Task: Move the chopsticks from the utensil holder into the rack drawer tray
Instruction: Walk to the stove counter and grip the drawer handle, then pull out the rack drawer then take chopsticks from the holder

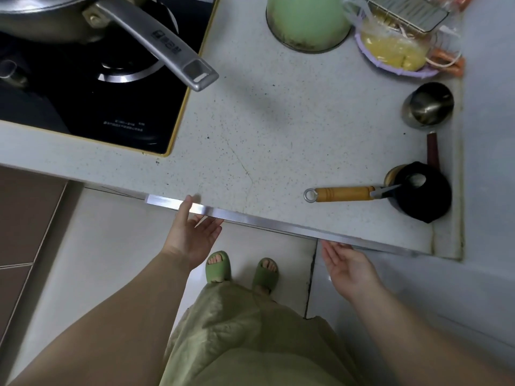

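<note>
A long silver metal strip (250,218) runs along the front edge of the speckled countertop (264,129). My left hand (192,232) is under its left part, palm up, thumb resting on top of the strip and fingers tucked beneath. My right hand (348,266) is palm up below the strip's right part, fingertips touching its underside. Neither hand holds anything loose. No chopsticks, utensil holder or drawer tray can be seen; whatever lies under the counter is hidden.
A black stove (97,107) with a pan whose handle (167,48) juts over the counter is at the left. A green pot (306,20), bagged food (395,48), a steel cup (429,107) and a wooden-handled tool (345,194) in a black container (420,190) sit at the right.
</note>
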